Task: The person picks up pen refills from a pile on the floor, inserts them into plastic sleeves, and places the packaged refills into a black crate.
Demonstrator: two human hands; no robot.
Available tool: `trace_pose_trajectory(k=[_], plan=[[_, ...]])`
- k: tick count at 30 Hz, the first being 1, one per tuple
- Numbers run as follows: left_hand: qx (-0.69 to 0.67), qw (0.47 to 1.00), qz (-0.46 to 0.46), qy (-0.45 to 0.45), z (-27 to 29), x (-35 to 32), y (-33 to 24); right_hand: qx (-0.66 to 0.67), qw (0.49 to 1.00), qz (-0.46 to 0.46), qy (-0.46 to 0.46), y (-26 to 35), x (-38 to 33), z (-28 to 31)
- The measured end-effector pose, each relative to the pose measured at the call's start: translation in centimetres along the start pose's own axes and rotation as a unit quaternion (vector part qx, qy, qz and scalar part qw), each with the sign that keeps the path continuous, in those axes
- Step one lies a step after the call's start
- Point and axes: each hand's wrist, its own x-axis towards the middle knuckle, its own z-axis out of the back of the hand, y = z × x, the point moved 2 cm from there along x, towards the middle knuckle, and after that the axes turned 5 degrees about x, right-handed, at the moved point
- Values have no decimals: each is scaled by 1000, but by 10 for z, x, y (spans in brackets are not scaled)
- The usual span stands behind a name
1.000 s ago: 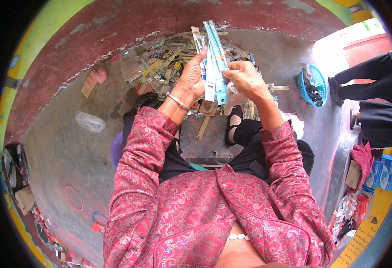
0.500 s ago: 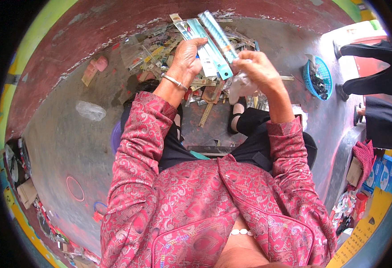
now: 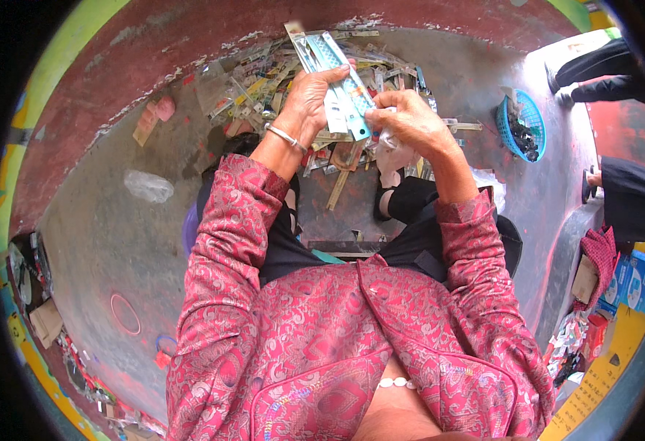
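Note:
In front of me, my left hand is closed around a fan of long flat strips, its thumb pressed across them. One strip is light blue with a round hole at its lower end; others look whitish, patterned or wrapped in clear plastic, and I cannot tell their exact kind. My right hand pinches the lower end of the patterned strip with thumb and fingers. Crumpled clear plastic hangs below that same hand. Beyond both hands, a heap of similar strips and packets covers the floor by the wall.
A blue basket with dark things in it stands to the right. Another person's dark-trousered legs are beyond it. On the left floor lie a clear plastic bag, a pink item and a thin ring. Blue boxes sit lower right.
My right hand has moved slightly down and left, bringing the patterned strip against the others in my left hand. The other person's legs at the right have shifted.

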Motion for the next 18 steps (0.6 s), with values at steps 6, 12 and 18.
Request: trace_pose_trajectory(k=[6,12,18], plan=[[-17,999,6,-43,8,1,-7,116,987,-25,-112,10,-9,38],[-18,997,42,-68,-7,5,17,244,895,212,-306,17,13,31],[-98,986,131,-20,8,14,12,-160,893,359,-220,18,19,-19]])
